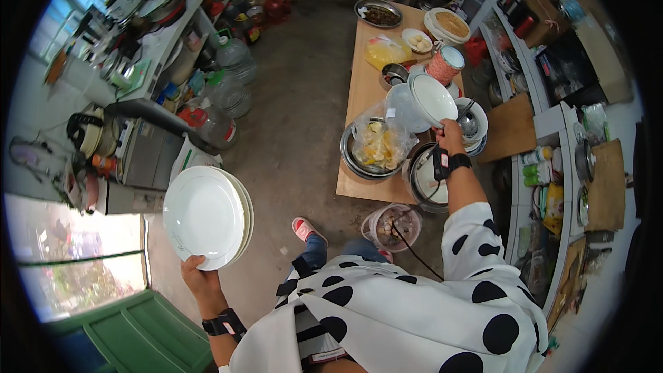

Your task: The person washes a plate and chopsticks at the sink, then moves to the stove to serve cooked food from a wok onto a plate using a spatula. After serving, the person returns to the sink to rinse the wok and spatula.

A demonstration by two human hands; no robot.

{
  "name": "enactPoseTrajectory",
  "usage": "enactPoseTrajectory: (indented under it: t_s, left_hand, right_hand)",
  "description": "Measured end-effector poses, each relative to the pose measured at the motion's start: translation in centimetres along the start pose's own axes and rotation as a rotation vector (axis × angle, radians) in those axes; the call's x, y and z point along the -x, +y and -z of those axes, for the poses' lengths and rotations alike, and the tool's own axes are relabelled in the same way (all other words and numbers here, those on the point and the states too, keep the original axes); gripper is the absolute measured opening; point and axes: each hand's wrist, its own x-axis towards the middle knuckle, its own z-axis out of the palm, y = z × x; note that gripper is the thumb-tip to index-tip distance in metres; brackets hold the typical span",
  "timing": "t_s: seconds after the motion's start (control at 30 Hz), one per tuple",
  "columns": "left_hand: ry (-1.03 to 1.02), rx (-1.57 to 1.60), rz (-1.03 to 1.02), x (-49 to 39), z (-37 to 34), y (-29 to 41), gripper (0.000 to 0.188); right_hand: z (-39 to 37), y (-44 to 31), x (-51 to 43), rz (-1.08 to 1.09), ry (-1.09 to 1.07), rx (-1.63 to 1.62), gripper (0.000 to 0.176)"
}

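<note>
My left hand grips the near rim of a stack of white plates, held out over the floor at the left. At the table's right side, my right hand holds a white bowl by its edge, tilted; whether more than one piece is in that hand I cannot tell. Just left of this bowl is a translucent plastic container. To its right stand stacked bowls with a metal ladle. Below my right hand sits an open pot with pale contents.
The wooden table also bears a clear bag of food in metal bowls, a yellow bag and a plate of eggs. A bucket of scraps stands by my feet. Shelves line the right; large plastic bottles stand left.
</note>
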Motion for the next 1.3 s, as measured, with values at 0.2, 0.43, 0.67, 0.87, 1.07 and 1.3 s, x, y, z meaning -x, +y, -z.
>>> enactPoseTrajectory:
  t_s: [0.2, 0.43, 0.67, 0.87, 1.07, 1.3]
  left_hand:
    - [-0.077, -0.099, 0.134, -11.9, -4.5, 2.3, 0.063]
    - [-0.211, -0.108, 0.278, -23.0, -12.2, 1.0, 0.063]
    - [-0.385, -0.231, 0.343, -32.4, -23.1, -0.1, 0.074]
    - [-0.544, -0.246, 0.401, -38.3, -32.1, -2.5, 0.071]
    - [-0.648, -0.345, 0.482, -43.1, -40.5, -6.4, 0.067]
    - [-0.874, -0.394, 0.645, -46.9, -49.9, -11.6, 0.066]
  right_hand:
    - [-2.2, 0.8, -3.7, -0.004, 0.069, -0.103, 0.009]
    - [-4.1, 4.8, -8.6, 0.609, -0.036, 1.001, 0.018]
    - [-13.0, 9.2, -13.0, 0.608, 0.215, 0.870, 0.021]
    - [-17.4, 13.7, -16.9, 0.199, 0.390, 0.180, 0.018]
    - [-17.7, 13.3, -13.3, -0.164, 0.753, -0.890, 0.039]
    - [-19.3, 12.0, -10.4, -0.139, 1.173, -0.939, 0.010]
